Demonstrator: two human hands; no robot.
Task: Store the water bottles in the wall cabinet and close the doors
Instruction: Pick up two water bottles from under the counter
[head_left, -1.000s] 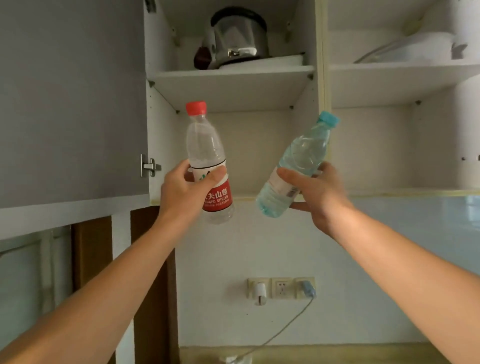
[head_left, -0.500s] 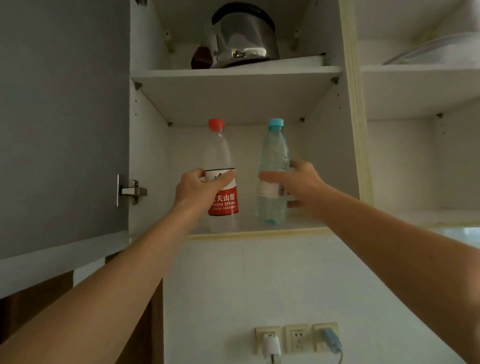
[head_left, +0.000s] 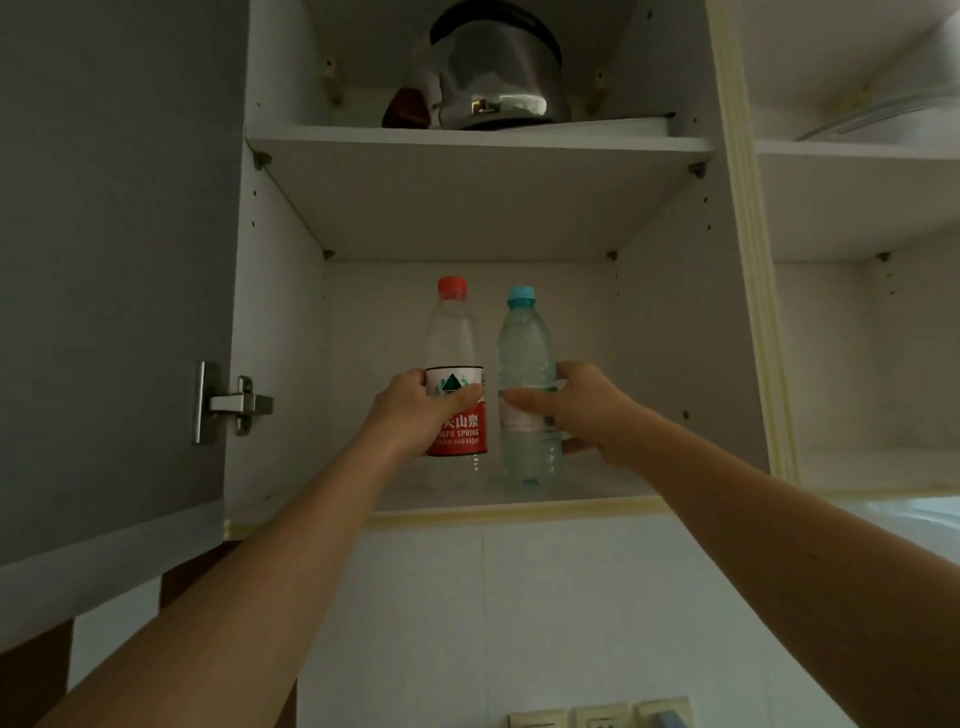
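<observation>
Up close, my two bare forearms reach up from the bottom corners, above a row of wall sockets (head_left: 602, 716) on the tiled wall. Next, my left hand (head_left: 415, 415) has its grip wrapped round the red-capped bottle (head_left: 454, 374), thumb across the label, which reads "SPRING" and "550ml" under Chinese characters and a green mountain mark on white. My right hand (head_left: 587, 413) has its grip curled round the blue-capped bottle (head_left: 524, 384), thumb on the front over a pale label whose print is too small to read. Both bottles stand upright, just beside each other, on the lower shelf (head_left: 597, 488) of the wall cabinet (head_left: 675, 312). To the left the grey door (head_left: 104, 260) hangs open on its metal hinge (head_left: 228, 402). Farthest up, a shiny steel pot (head_left: 498, 83) sits on the upper shelf (head_left: 478, 137).
</observation>
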